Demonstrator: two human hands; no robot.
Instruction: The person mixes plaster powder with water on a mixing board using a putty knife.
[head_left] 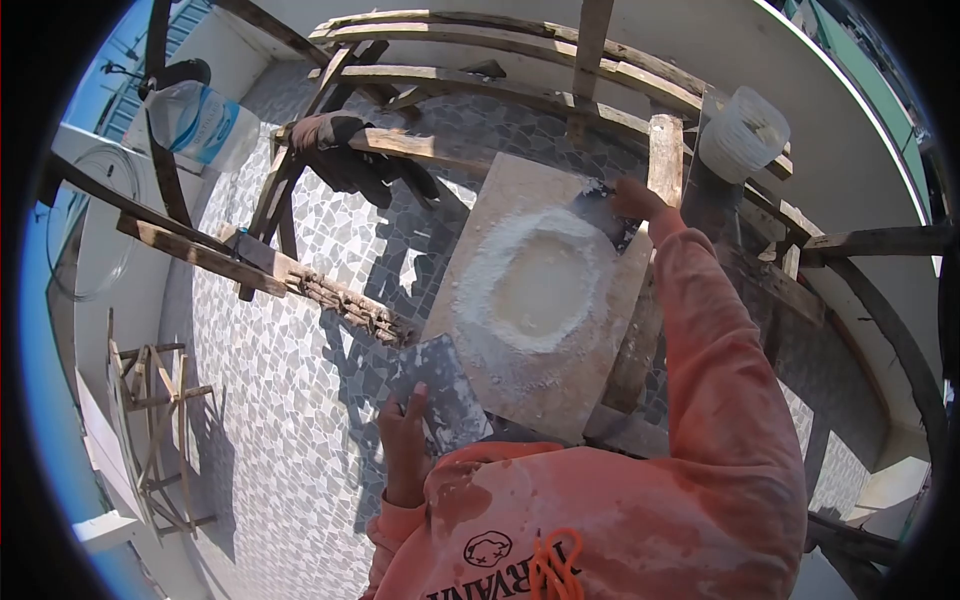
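Observation:
A square board (pixel 580 390) lies on scaffold timbers in front of me. On it sits a ring of white powder (pixel 535 280) with a wet hollow in the middle. My right hand (pixel 635 198) reaches over the board's far edge and grips a grey trowel (pixel 600 215) whose blade touches the powder ring. My left hand (pixel 405 440) is near my chest and holds a second flat grey trowel (pixel 445 385) by its lower edge, beside the board's near left corner. My orange sleeves and hoodie fill the bottom of the view.
A white bucket (pixel 742 132) stands on the planks at the far right. Dark gloves or cloth (pixel 350 155) hang on a timber to the far left. A large clear water bottle (pixel 195 120) sits at upper left. Mosaic stone paving (pixel 290 400) lies far below the wooden scaffold (pixel 210 255).

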